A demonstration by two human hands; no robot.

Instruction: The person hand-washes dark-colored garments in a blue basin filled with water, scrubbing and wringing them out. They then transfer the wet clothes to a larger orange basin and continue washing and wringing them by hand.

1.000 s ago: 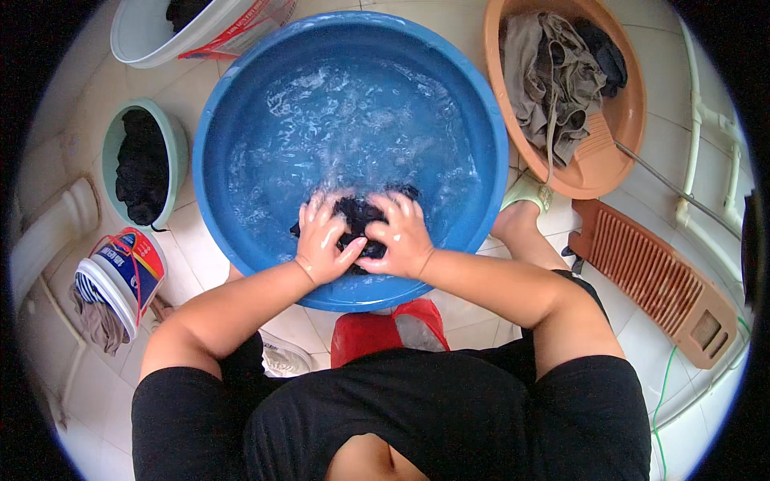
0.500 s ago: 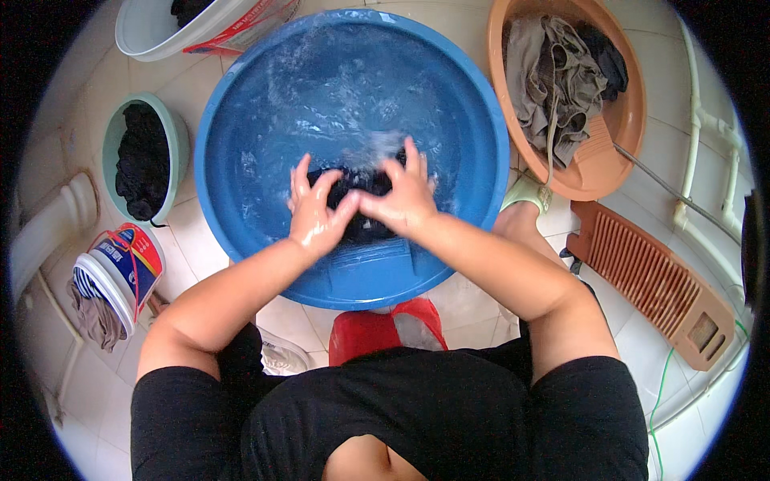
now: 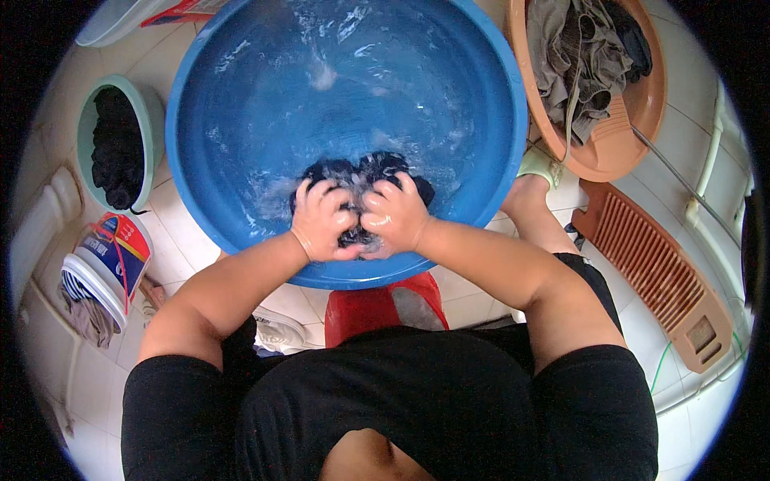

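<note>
A wet black garment [image 3: 385, 163] lies bunched in the water near the front wall of a large blue tub [image 3: 517, 112]. My left hand [image 3: 323, 220] has its fingers curled over the garment's left side. On the other side my right hand [image 3: 395, 215] grips it the same way, knuckles close to those of the left. Both hands are wet and closed on the cloth, the thumbs low near the tub's front rim. Much of the garment is hidden under the fingers and water, so its kind does not show.
An orange tub [image 3: 618, 152] with grey and dark clothes stands at the right, above a brown washboard [image 3: 650, 272]. Leftward are a green basin [image 3: 150, 136] of black cloth and a tipped bucket [image 3: 120, 248] with clothes. A red object [image 3: 361, 309] sits before the tub.
Both hands have gone from spread fingers to a curled grip on the black garment. The garment now sits bunched under them, closer to the tub's front rim. The view has shifted slightly.
</note>
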